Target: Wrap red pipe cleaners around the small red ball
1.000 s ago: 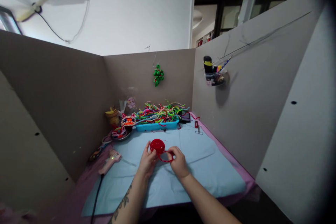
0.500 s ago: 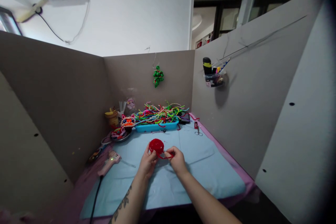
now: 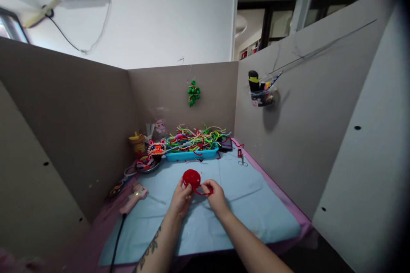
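A round red coil of what looks like pipe cleaner (image 3: 191, 178) is held up over the near part of the table. My left hand (image 3: 182, 196) grips it from below and the left, thumb on its lower edge. A loose red strand runs from the coil's lower right to my right hand (image 3: 215, 196), which pinches it between thumb and fingers. The strand bends back in a small loop near those fingertips. The fingers behind the coil are mostly hidden.
A blue tray (image 3: 192, 156) of many-coloured pipe cleaners stands at the back. A pink glue gun (image 3: 134, 201) lies left, its cord running to the front edge. Scissors (image 3: 242, 161) lie back right. A bowl (image 3: 149, 167) with colourful pieces sits back left. Grey partitions (image 3: 182, 94) enclose the table.
The loose strand is now bent into a tighter loop at my right fingertips. My hands and the coil stay in nearly the same place; the whole view has shifted very slightly.
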A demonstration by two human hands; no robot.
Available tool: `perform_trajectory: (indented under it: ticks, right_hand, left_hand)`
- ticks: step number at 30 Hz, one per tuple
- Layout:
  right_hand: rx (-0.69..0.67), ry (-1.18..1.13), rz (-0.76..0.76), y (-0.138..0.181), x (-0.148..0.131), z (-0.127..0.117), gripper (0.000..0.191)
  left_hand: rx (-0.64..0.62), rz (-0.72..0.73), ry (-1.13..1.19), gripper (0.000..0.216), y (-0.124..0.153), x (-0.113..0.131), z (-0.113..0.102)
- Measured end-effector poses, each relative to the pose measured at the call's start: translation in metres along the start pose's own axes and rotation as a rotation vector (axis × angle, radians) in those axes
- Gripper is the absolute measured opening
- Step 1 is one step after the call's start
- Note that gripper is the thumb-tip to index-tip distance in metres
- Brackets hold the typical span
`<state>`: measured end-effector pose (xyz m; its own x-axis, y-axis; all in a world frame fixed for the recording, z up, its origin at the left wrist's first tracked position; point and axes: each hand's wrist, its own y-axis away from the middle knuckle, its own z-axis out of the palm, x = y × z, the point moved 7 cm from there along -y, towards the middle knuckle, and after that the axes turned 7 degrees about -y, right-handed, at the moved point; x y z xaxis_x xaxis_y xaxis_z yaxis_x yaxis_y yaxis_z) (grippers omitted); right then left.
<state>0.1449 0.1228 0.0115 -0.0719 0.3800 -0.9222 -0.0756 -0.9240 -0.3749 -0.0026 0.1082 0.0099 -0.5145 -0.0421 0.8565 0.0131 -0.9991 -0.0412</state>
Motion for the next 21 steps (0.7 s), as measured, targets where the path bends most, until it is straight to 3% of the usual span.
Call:
perform_trajectory:
  ticks: [14,21]
  right_hand:
    - [0.020,-0.060,-0.003,-0.001,-0.010,-0.002,0.022]
    - [0.032,-0.038,0.001,0.000,-0.007,-0.004,0.023]
  left_hand:
    - [-0.056,-0.070,-0.040,0.057,0.005,-0.002,0.009]
    - [-0.125,0.002,-0.076,0.066,0.008,0.004,0.017]
